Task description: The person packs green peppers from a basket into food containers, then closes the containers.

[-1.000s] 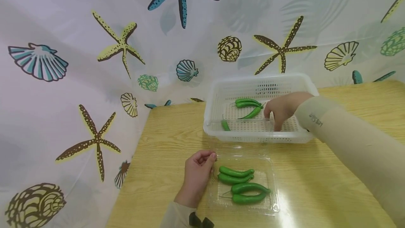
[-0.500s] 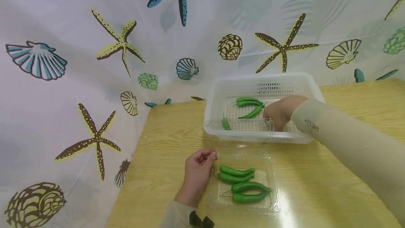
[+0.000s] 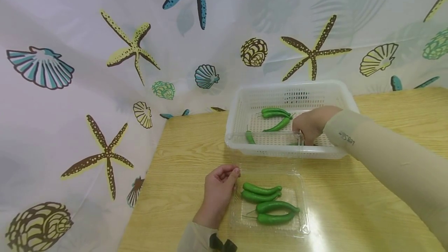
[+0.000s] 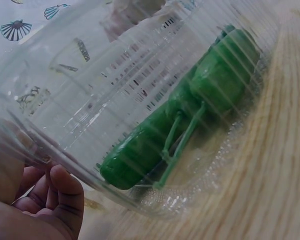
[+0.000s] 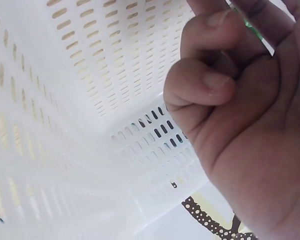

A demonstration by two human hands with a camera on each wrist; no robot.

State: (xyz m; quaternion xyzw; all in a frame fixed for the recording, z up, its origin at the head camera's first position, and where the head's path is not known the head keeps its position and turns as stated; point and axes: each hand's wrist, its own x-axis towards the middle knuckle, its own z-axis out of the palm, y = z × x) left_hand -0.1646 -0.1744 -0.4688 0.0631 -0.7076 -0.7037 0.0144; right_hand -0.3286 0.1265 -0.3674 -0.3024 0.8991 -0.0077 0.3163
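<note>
In the head view my left hand (image 3: pixel 221 189) pinches the left edge of an open clear plastic clamshell container (image 3: pixel 303 201). Inside it lie two pairs of green chili peppers (image 3: pixel 276 219), also seen through its wall in the left wrist view. My right hand (image 3: pixel 309 125) reaches down into a white perforated basket (image 3: pixel 241 96) behind the container. Its ring and little fingers (image 5: pixel 200 82) are curled. A sliver of a green chili pepper (image 5: pixel 252 30) shows between the fingers; most of it is hidden by the hand.
Several more green chili peppers (image 3: pixel 278 124) lie in the basket, left of my right hand. The container's raised clear lid (image 3: pixel 266 137) overlaps the basket's front wall. Both stand on a wooden table (image 3: pixel 182 154) against a seashell-print curtain (image 3: pixel 224 30).
My right hand has dipped lower in the basket and its fingers have drawn together. The left hand and the peppers in the container stay in place.
</note>
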